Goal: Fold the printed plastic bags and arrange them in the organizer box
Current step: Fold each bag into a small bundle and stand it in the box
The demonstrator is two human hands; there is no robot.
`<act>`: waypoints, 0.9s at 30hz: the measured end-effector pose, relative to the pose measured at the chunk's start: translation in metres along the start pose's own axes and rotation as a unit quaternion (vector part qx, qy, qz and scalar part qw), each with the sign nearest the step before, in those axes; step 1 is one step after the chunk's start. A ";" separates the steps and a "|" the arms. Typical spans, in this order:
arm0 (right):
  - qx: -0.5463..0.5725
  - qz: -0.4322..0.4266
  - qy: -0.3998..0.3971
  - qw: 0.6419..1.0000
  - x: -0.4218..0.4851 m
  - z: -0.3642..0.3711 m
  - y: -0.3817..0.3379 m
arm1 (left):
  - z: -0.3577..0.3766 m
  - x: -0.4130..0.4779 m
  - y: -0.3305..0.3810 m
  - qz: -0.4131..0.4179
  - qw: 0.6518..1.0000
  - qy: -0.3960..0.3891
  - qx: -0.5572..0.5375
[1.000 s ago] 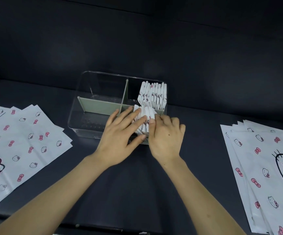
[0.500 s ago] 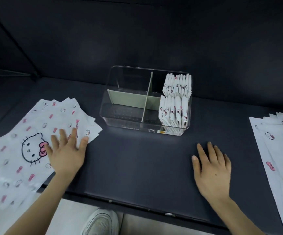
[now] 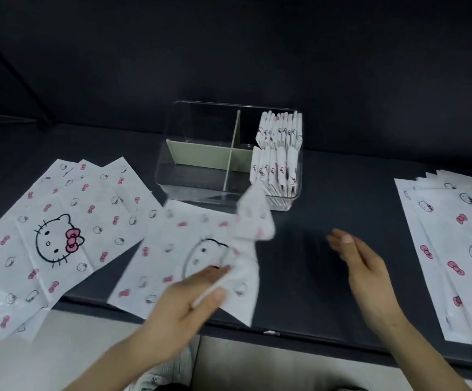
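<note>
My left hand (image 3: 189, 300) pinches one printed white plastic bag (image 3: 189, 249) near its right edge; the bag is blurred, its far corner lifted in front of the organizer box (image 3: 200, 125). My right hand (image 3: 361, 263) hovers open over the dark table, to the right of that bag, holding nothing. The clear box has green dividers. Folded bags (image 3: 280, 131) stand in its back right compartment, and more folded bags (image 3: 274, 170) stand in its front right one. Both left compartments look empty.
A fanned stack of flat printed bags (image 3: 54, 241) lies at the left, overhanging the table edge. A second stack of flat bags (image 3: 460, 249) lies at the right. The table's front edge (image 3: 313, 337) runs below my hands; a white shoe (image 3: 167, 373) shows beneath it.
My hands left the folded bags in the box. My left hand went to the left stack, took one bag and drew it toward the middle. My right hand lifted off the table.
</note>
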State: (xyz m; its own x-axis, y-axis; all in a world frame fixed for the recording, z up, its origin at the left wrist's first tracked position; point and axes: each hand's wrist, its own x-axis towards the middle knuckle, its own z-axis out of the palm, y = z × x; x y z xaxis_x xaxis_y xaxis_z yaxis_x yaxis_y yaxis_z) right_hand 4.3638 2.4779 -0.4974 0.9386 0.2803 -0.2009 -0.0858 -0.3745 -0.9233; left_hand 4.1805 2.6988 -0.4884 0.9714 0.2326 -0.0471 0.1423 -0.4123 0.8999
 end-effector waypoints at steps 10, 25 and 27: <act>0.285 0.100 -0.045 0.952 0.001 -0.085 -0.003 | 0.108 0.077 0.037 -0.105 0.951 -0.242 -0.161; 0.164 0.106 -0.165 0.967 -0.016 -0.197 0.060 | 0.163 0.125 0.072 -0.238 0.857 -0.264 -0.373; 0.107 0.080 -0.151 0.979 -0.021 -0.185 0.043 | 0.155 0.128 0.075 -0.227 0.862 -0.244 -0.381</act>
State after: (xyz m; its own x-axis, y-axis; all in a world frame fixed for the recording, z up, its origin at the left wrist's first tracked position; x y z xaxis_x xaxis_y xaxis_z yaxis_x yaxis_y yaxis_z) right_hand 4.4019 2.2926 -0.4720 0.7686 0.4936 -0.4070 -0.3226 -0.2504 -0.9128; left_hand 4.3449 2.5610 -0.4944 0.8396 -0.2575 -0.4783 0.5429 0.3662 0.7557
